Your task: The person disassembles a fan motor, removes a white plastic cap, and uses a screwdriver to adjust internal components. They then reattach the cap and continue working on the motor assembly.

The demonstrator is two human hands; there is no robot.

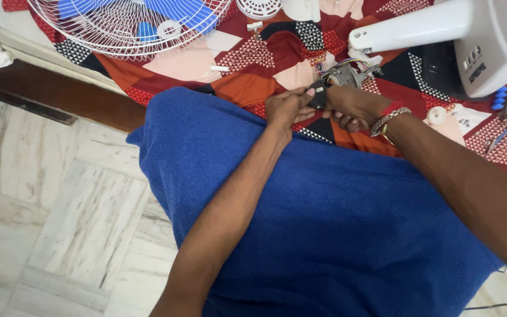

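My left hand (287, 108) and my right hand (353, 107) meet over the edge of a patterned red cloth (253, 70). Between them sits a small black part (318, 95) joined to a grey metal fan motor (342, 75) with coloured wires. Both hands grip this black part, left fingers on its left side, right fingers on its right. A metal bracelet (388, 120) circles my right wrist. A blue towel (300, 211) covers my lap under both forearms.
A white wire fan guard with blue blades (130, 23) lies at the top left. The white fan body and stand (476, 41) lie at the top right. Small white parts, blue caps (500, 98) and a tool (497, 139) are scattered on the cloth. Marble floor (60, 223) at left.
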